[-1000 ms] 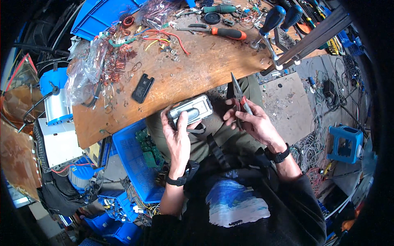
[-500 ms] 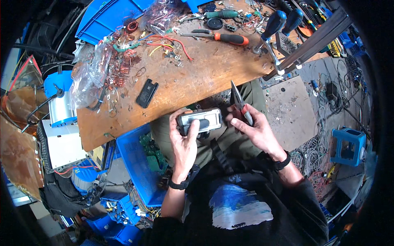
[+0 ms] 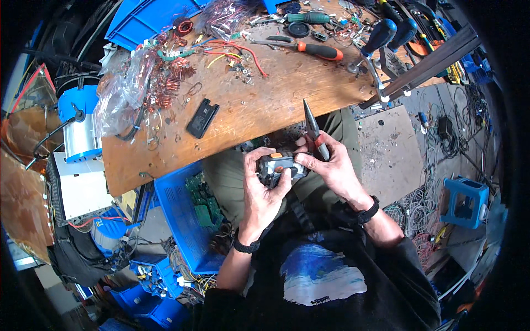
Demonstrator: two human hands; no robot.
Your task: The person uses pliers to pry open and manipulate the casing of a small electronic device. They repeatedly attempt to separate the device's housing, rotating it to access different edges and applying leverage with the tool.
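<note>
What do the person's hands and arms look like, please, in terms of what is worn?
The left hand and right hand are both ungloved. A black left band and black right band circle the wrists. The left sleeve and right sleeve are black, ending short of the bands.

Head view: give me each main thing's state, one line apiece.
Device: held in the left hand
Pliers: held in the right hand; jaws look shut
Black cover: lying on the table
Orange-and-black screwdriver: lying flat
Blue basket: open, holding circuit boards
Plastic bag: crumpled
</note>
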